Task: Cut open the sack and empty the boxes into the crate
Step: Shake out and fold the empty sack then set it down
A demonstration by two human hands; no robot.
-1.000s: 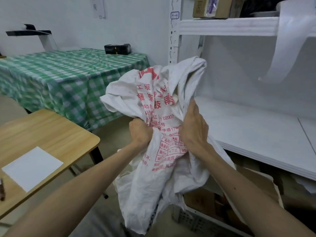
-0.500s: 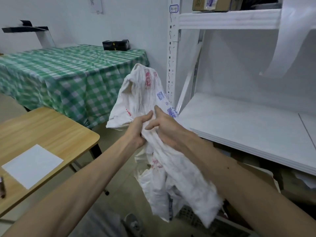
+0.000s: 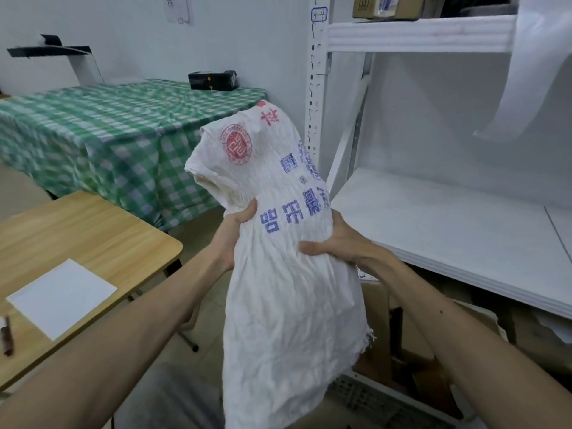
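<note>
White shelving stands behind; both your hands, left and right, clench the crumpled white woven sack. Shake it directly over the slatted plastic crate, keeping its frayed open end lowest.

both hands grip sack — upright

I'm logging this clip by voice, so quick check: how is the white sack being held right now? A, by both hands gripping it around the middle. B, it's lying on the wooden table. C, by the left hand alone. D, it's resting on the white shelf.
A: the left hand and the right hand each grip the sack at its middle, in the air.
</note>
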